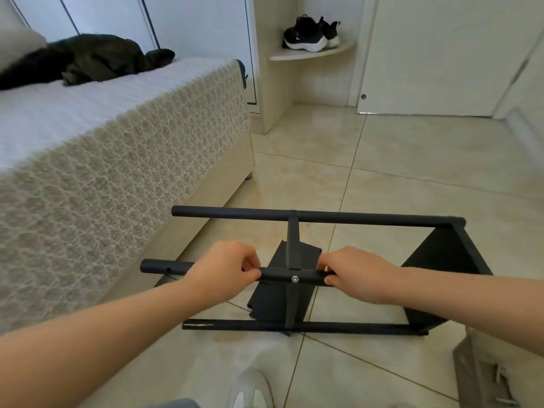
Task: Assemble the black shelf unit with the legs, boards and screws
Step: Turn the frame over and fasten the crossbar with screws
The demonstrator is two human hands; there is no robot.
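Well, glossy beige tiles make up the floor (412,172), and a bed (103,172) with a honeycomb-patterned textured cover runs along the left. Beside it the black shelf unit (353,218) lies tipped on its side on the floor: round matte tube legs (338,325) run level, a flat black board (441,260) closes the right end, and another sits across the middle. The left hand (223,269) and right hand (362,272) each grip the nearest leg (164,266), fingers (249,262) curled round it, either side of a small silver screw (294,279) seated in the tube.
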